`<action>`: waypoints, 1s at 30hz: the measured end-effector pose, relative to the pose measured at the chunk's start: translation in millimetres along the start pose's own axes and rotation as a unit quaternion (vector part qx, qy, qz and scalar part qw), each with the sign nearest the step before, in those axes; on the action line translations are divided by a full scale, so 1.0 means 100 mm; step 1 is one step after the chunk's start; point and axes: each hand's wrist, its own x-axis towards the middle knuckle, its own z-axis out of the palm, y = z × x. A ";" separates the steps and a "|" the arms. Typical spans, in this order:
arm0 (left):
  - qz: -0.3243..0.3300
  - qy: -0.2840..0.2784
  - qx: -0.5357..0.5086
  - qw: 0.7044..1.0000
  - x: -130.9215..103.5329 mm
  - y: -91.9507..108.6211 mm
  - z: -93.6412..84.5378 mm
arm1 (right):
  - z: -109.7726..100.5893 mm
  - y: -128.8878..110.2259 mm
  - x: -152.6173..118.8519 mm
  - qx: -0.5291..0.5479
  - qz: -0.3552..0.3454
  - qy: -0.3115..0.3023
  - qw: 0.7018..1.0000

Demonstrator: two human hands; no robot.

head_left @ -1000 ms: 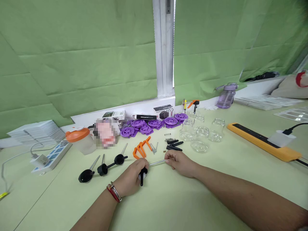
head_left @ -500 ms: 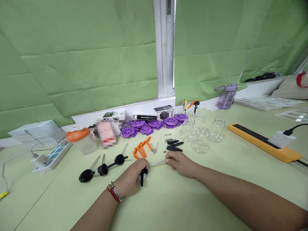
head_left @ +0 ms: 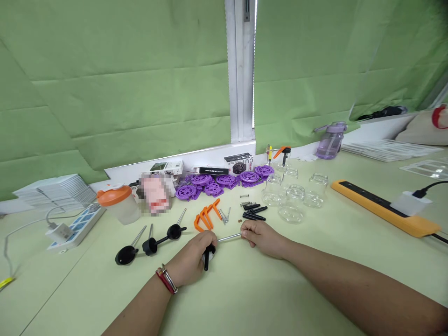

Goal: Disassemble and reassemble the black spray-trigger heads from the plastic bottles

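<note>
Left hand [head_left: 191,261] clamps black knob [head_left: 207,255]; right hand [head_left: 262,236] pinches metal rod [head_left: 229,237] tip. Risk: loose pinch, rod slips off mid-desk.

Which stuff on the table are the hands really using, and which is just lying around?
In use:
left hand gripping black knob
right hand pinching metal rod

Lying about:
glass jars
purple wheels
orange clips
power strip
water bottle

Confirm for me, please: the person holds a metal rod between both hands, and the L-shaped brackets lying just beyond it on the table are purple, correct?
Not quite. The head view shows the L-shaped brackets are orange, not purple; the purple parts are the discs farther back. The left hand and right hand do hold the metal rod.
</note>
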 end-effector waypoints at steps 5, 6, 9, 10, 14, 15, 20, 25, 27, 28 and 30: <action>0.013 0.003 0.006 1.000 -0.01 -0.01 0.00 | 0.00 0.00 0.00 0.005 -0.002 -0.001 1.000; 0.019 0.003 0.009 1.000 -0.01 0.00 0.00 | 0.00 0.00 -0.01 0.005 -0.004 0.000 1.000; 0.044 0.013 0.028 0.999 -0.01 0.03 -0.02 | 0.01 -0.01 -0.02 0.001 -0.009 0.012 1.000; 0.052 0.027 0.035 0.998 -0.01 0.04 -0.03 | 0.01 -0.01 -0.02 0.001 -0.008 0.015 1.000; 0.056 0.157 0.072 0.983 -0.02 0.04 -0.07 | 0.00 -0.03 -0.03 0.005 -0.007 0.012 1.000; 0.042 0.200 0.087 0.975 -0.03 0.03 -0.08 | 0.00 -0.03 -0.03 0.003 -0.007 0.011 1.000; -0.101 0.363 0.171 0.910 -0.06 -0.06 -0.21 | -0.01 -0.01 -0.03 -0.002 -0.012 0.010 1.000; -0.243 0.438 0.193 0.843 -0.12 -0.24 -0.39 | 0.00 0.01 -0.03 -0.003 -0.010 0.008 1.000; -0.288 0.425 0.200 0.834 -0.15 -0.33 -0.45 | 0.00 0.01 -0.03 -0.003 -0.010 0.008 1.000; -0.310 0.410 0.206 0.833 -0.17 -0.37 -0.47 | 0.00 0.00 -0.03 -0.003 -0.009 0.008 1.000; -0.353 0.364 0.220 0.833 -0.20 -0.44 -0.50 | -0.01 -0.02 -0.03 -0.002 -0.003 0.007 1.000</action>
